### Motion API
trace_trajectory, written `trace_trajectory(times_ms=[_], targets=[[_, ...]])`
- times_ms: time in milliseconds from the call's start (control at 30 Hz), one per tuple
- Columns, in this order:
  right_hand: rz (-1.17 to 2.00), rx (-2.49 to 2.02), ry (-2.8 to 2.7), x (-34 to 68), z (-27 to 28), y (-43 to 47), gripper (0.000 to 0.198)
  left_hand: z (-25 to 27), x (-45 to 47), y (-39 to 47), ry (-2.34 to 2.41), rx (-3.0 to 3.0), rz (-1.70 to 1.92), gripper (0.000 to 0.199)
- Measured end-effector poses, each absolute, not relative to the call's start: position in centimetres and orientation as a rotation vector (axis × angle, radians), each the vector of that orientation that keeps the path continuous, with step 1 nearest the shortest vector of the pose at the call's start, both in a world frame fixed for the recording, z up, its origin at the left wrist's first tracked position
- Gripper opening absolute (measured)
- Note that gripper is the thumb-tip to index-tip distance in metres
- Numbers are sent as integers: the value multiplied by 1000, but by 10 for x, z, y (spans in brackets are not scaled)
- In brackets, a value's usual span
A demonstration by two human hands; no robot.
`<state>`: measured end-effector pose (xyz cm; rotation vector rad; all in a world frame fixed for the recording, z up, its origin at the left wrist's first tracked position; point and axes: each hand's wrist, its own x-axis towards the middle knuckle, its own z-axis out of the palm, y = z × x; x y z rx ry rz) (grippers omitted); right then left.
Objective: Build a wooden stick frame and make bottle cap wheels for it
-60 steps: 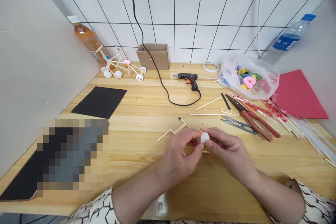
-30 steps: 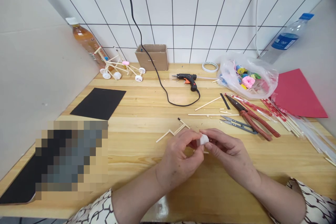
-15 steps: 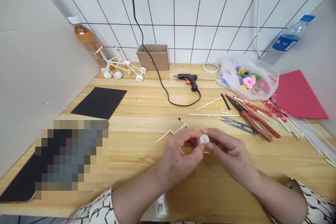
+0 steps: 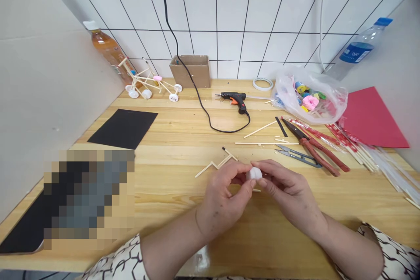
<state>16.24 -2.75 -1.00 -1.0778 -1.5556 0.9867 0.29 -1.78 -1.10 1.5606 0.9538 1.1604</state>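
Between the fingertips of both hands, just above the table, is a small white lump that looks like modelling clay. My left hand pinches its left side with thumb and forefinger. From the right, my right hand grips the other side, thumb in front and fingers behind. A joined frame of thin wooden sticks lies beyond my left hand, partly hidden by it. Another stick end shows on the table under the lump.
A glue gun with a black cord lies mid-table. Red-handled shears and small snips are at right, near a plastic bag of coloured pieces. A stick model with white wheels, a cardboard box and black sheet sit left.
Both hands stay in place on the white lump. The dark line across its front has faded to a faint crease. The whole view has shifted very slightly.
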Motion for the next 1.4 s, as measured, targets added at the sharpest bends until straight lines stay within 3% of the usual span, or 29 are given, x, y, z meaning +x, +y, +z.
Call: trace_trajectory(times_ms=[333, 700, 900, 1400], targets=[[976, -1115, -1458, 155, -14, -28, 24, -13, 4, -19, 988, 1510, 1155, 16], [1364, -1212, -1230, 159, -11, -23, 23, -21, 3, -8, 900, 1411, 1150, 16], [1632, -1100, -1018, 160, -18, -21, 24, -19, 2, -9, 932, 1768, 1152, 24], [1681, -1095, -1009, 159, -20, -20, 25, -23, -1, -8, 894, 2027, 1161, 25]])
